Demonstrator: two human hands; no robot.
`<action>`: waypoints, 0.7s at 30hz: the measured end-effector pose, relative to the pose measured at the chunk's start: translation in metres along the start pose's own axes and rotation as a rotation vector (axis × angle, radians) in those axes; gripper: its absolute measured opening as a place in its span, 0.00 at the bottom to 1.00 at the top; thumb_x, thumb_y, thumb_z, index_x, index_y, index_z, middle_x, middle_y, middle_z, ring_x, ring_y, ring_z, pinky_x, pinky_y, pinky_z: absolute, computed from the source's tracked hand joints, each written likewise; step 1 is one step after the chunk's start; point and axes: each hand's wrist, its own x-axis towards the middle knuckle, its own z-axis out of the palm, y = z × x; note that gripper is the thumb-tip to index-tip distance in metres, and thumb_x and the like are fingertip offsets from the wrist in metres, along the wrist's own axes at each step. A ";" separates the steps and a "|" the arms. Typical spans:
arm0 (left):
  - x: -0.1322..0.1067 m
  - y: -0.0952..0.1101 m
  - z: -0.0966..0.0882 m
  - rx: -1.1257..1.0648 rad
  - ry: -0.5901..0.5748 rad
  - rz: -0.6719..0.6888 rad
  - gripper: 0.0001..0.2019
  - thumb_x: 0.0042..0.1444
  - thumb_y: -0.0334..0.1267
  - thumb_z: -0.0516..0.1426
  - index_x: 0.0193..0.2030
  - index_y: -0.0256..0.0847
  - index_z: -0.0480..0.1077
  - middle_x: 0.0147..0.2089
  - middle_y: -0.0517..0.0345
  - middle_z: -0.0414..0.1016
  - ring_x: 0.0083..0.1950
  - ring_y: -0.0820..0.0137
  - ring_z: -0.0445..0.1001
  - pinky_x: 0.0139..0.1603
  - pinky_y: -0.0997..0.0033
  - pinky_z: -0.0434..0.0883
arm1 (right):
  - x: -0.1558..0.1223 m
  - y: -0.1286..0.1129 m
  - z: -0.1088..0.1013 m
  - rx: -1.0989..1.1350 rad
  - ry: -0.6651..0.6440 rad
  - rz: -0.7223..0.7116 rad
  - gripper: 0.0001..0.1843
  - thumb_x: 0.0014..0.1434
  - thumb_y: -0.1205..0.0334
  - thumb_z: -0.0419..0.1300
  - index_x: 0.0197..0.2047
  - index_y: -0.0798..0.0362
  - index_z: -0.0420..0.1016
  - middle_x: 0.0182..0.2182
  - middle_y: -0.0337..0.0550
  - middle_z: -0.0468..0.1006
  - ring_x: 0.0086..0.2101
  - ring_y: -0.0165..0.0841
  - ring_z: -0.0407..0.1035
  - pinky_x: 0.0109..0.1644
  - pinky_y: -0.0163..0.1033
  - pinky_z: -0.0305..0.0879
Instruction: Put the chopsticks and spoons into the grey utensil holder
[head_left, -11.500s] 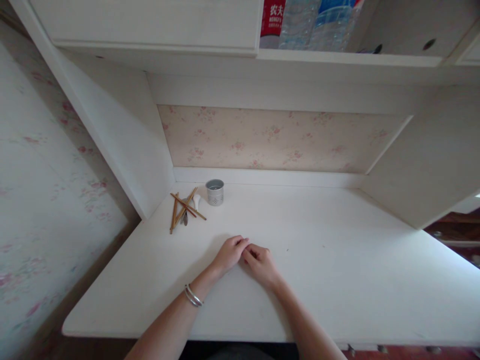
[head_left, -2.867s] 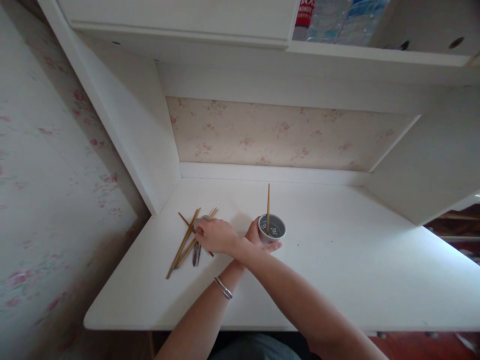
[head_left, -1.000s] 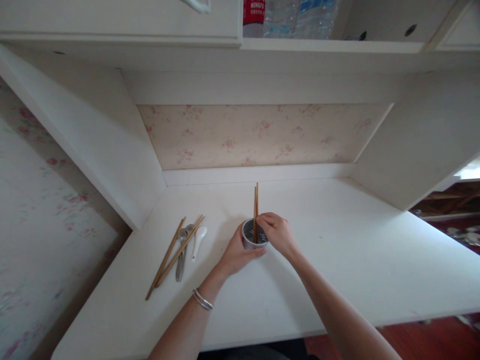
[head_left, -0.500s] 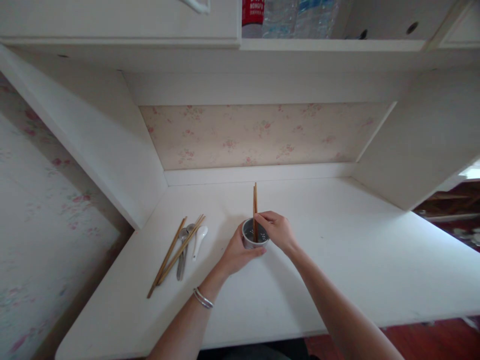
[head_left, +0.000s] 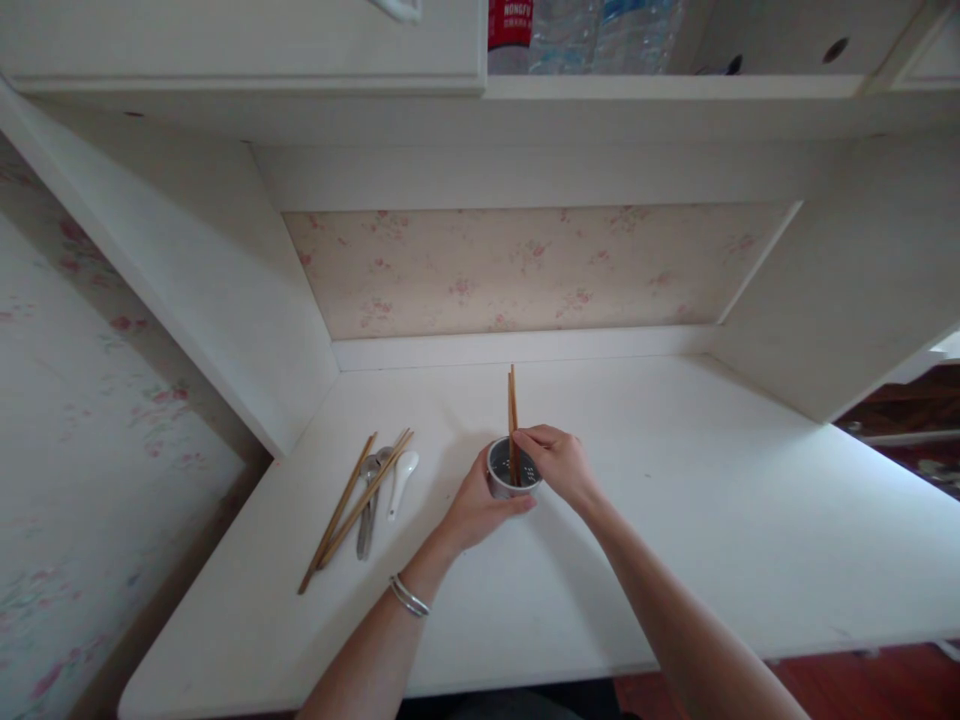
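Observation:
My left hand (head_left: 478, 505) is wrapped round the left and near side of a round metal utensil holder (head_left: 517, 491), whose inner floor shows small holes. A pair of wooden chopsticks (head_left: 512, 400) stands nearly upright in it, lower ends inside. Thumb and fingers of my right hand (head_left: 559, 462) pinch the chopsticks just above the rim. To the left on the table lie more wooden chopsticks (head_left: 337, 512), some crossing over metal spoons (head_left: 366, 515). Beside them is a white spoon (head_left: 402, 482).
The white table (head_left: 675, 520) is bounded by a side panel on the left and another on the right. Overhead runs a cabinet (head_left: 247, 45) with an open compartment holding plastic bottles (head_left: 562, 38). Flowered wallpaper (head_left: 487, 270) covers the back wall.
The view has shifted very slightly, so everything sits a little farther right. Both hands keep the same hold on the holder and the chopsticks.

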 end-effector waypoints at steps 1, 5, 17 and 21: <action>0.000 -0.001 0.000 0.002 -0.001 -0.001 0.39 0.40 0.34 0.70 0.60 0.40 0.61 0.58 0.48 0.70 0.59 0.59 0.69 0.63 0.55 0.62 | 0.000 0.001 0.000 0.007 -0.011 0.000 0.15 0.59 0.52 0.57 0.33 0.48 0.83 0.35 0.43 0.83 0.38 0.37 0.75 0.43 0.40 0.67; 0.001 0.000 -0.001 0.003 -0.008 -0.003 0.40 0.40 0.35 0.70 0.61 0.41 0.60 0.59 0.47 0.70 0.60 0.58 0.68 0.64 0.53 0.61 | -0.001 0.006 0.000 0.123 -0.037 0.042 0.16 0.58 0.49 0.59 0.41 0.50 0.82 0.39 0.46 0.82 0.41 0.39 0.75 0.48 0.43 0.68; -0.002 0.006 0.005 0.149 -0.033 0.064 0.35 0.44 0.37 0.68 0.59 0.40 0.62 0.58 0.46 0.71 0.57 0.59 0.71 0.60 0.58 0.66 | -0.044 0.044 0.022 0.682 -0.285 -0.006 0.44 0.44 0.54 0.73 0.62 0.48 0.61 0.55 0.50 0.73 0.56 0.45 0.66 0.63 0.55 0.57; -0.008 0.016 -0.006 0.444 -0.012 0.097 0.37 0.40 0.39 0.70 0.59 0.42 0.64 0.60 0.46 0.69 0.60 0.57 0.67 0.62 0.58 0.64 | -0.044 0.047 0.027 0.665 -0.253 0.001 0.36 0.47 0.54 0.72 0.58 0.48 0.66 0.52 0.49 0.75 0.53 0.47 0.68 0.60 0.57 0.59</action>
